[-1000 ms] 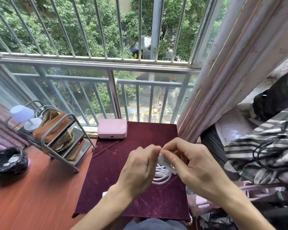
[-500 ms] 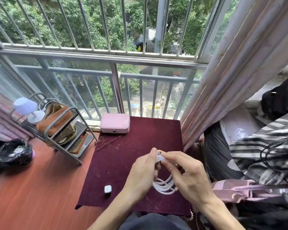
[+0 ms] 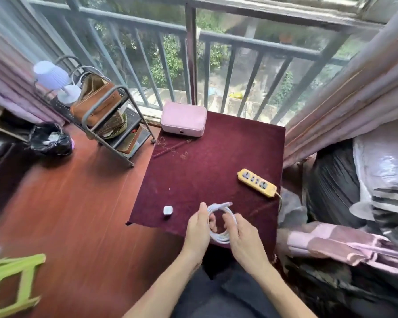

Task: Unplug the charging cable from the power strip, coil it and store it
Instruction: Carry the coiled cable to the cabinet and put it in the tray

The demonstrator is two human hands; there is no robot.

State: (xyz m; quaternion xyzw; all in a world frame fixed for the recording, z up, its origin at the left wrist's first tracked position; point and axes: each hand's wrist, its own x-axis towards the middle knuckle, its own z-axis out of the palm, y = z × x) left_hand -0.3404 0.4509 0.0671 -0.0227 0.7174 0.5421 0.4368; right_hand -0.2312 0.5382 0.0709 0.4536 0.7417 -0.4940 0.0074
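I'm holding the coiled white cable (image 3: 221, 222) with both hands, left hand (image 3: 199, 228) and right hand (image 3: 244, 237) each gripping a side, power strip (image 3: 256, 182) sitting nearby unplugged.

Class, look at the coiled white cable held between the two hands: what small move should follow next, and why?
Probably tuck in the loose end, then carry the white cable to the pink case. The cable is coiled between the left hand and right hand, unplugged from the yellow power strip, with its plug tip sticking out.

surface (image 3: 207, 161): dark red cloth cover | far left corner: pink case (image 3: 183, 119) | right edge: yellow power strip (image 3: 257, 182) | near edge: small white charger (image 3: 167, 210), coiled white cable (image 3: 223, 237) held in both hands
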